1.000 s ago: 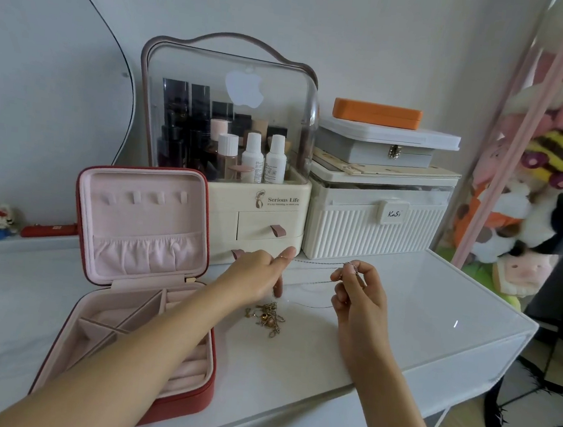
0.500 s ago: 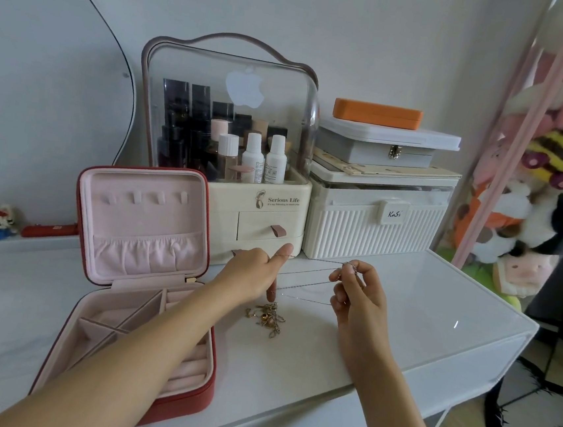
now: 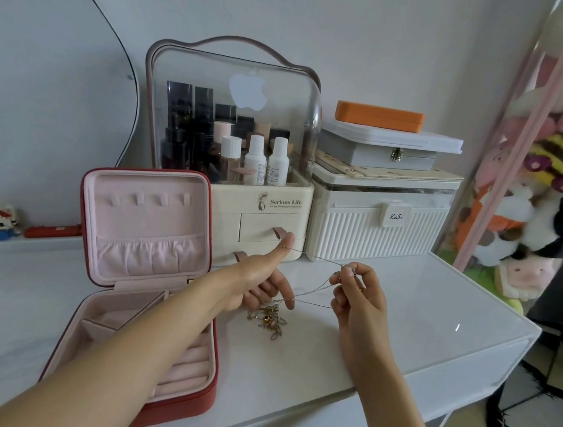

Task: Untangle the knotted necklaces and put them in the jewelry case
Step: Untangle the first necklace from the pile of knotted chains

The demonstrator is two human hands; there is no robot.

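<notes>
While the left hand (image 3: 260, 280) spreads its fingers at the centre of the frame, a thin silver necklace chain (image 3: 314, 290) runs over its raised thumb and round a lower fingertip, so the chain is looped over straightened digits rather than clamped. To the right of centre, the right hand (image 3: 356, 294) pinches the other end of the same chain between thumb and curled forefinger, with the remaining fingers curled beneath. Strands of the chain stretch between the two hands, held above the white tabletop (image 3: 418, 316).

Directly below the left hand's fingers, a tangled heap of gold necklaces (image 3: 268, 320) lies on the tabletop, just beside the right edge of the jewelry case (image 3: 142, 289). The case sits at lower left of the frame, red outside and pink inside, with its lid standing upright and its divided compartments exposed. No necklace is visible inside it.

Behind the hands, at upper centre, stands a clear-domed cosmetics organizer (image 3: 228, 146) containing bottles. To its right, a white ribbed storage box (image 3: 374, 232) carries a grey box (image 3: 378, 155) and an orange case (image 3: 378, 116). Plush toys (image 3: 550, 191) fill the right edge of the frame
</notes>
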